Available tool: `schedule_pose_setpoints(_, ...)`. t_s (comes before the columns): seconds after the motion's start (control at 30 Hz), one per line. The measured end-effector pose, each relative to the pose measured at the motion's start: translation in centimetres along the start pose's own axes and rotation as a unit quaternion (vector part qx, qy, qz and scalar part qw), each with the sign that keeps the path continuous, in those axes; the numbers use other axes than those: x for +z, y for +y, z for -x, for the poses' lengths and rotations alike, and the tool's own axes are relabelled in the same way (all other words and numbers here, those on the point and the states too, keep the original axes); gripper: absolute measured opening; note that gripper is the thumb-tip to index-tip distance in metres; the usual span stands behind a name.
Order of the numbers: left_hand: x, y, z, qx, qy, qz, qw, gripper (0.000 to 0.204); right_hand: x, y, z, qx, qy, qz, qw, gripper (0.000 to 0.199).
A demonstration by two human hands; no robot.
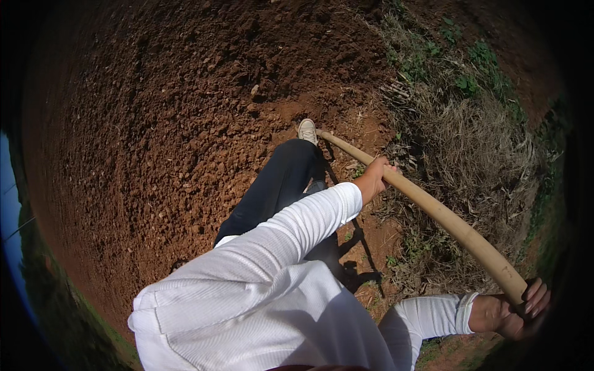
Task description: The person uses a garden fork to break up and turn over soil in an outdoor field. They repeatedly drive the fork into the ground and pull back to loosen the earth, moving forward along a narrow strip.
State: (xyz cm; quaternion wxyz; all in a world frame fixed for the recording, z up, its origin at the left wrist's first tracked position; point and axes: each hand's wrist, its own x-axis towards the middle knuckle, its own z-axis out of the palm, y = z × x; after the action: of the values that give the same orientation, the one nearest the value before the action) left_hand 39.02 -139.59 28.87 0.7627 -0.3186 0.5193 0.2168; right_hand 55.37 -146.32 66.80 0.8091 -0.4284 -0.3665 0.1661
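Note:
A long, pale wooden tool handle (pixel 450 224) slants from beside my shoe out to the lower right. My left hand (pixel 373 177) is wrapped around its middle stretch, with the left arm reaching across my body. Close to the handle's near end, my right hand (pixel 512 314) is closed around it at the right rim of the view. The handle's far end meets the soil just right of my light canvas shoe (pixel 307 131). No tool head shows there, so its kind cannot be told.
Loose, clumpy red-brown soil (pixel 154 136) spreads over the left and far side. To the right runs a strip of dry grass (pixel 476 148) with some green weeds (pixel 486 59). My dark-trousered leg (pixel 269 176) is stretched forward, and shadows fall on the ground beside it.

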Motion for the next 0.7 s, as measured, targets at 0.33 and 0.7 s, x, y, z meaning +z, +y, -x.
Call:
schedule_pose_setpoints(0.33, -4.0, -1.2, -11.6, 0.022, -0.002, -0.078, 0.997, 0.024, -10.5, 4.9, 5.9, -0.001, -0.014, 0.023, 1.0, 0.016)
schedule_pose_setpoints(0.7, -21.1, -10.1, -5.1, -0.162, -0.031, -0.612, 0.774, 0.048, -18.6, -9.8, 33.2, 0.232, 0.123, 0.221, 0.939, 0.021)
